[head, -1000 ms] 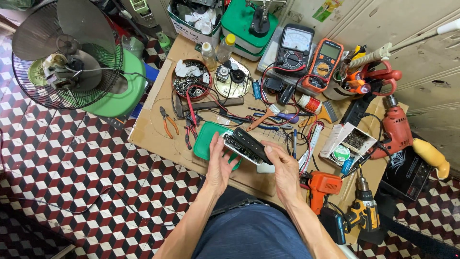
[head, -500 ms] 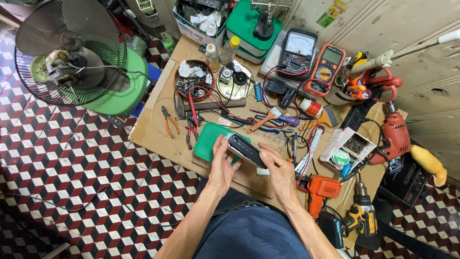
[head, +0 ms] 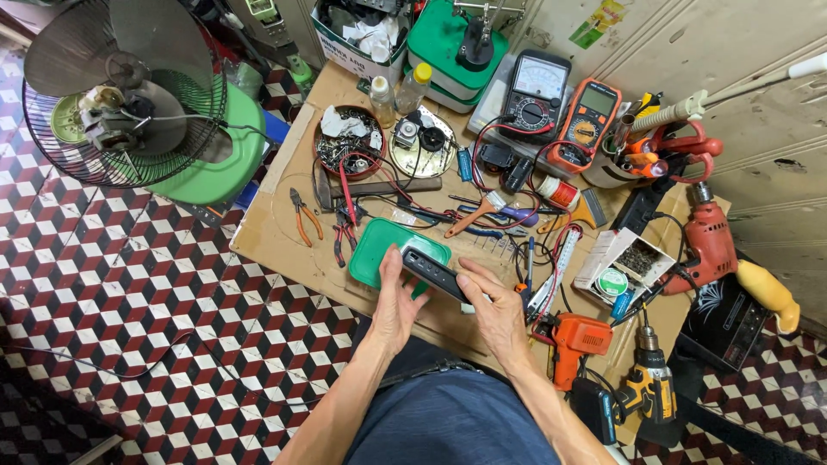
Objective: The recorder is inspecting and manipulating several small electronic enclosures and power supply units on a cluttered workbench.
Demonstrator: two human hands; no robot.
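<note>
Fingers of my left hand (head: 398, 303) curl around the near left end of a flat black device (head: 437, 275), thumb lying along its top edge, while my right hand (head: 493, 308) closes on the other end, fingertips pressed on its upper face; both hands grip it, neither is spread wide. I see the black device held tilted, just above the front of the surface (head: 284, 215), its far end overlapping a green tray (head: 379, 250) that lies flat there. I cannot tell whether the device touches the tray. Just left of the tray lie orange-handled pliers (head: 305, 218) and red-handled cutters (head: 343, 237). Beyond it I make out a paintbrush (head: 475, 213), a round dish of small metal parts (head: 349, 142), a grey meter (head: 534, 95) and an orange meter (head: 588, 120) side by side. To the right of my right hand sits an orange cordless drill (head: 577, 344), with a yellow-and-black drill (head: 648, 387) beside it and a red drill (head: 705, 241) further back. A caged fan (head: 121, 95) rests on a green stool (head: 220, 159) off the left edge, above the checkered floor (head: 129, 327).
</note>
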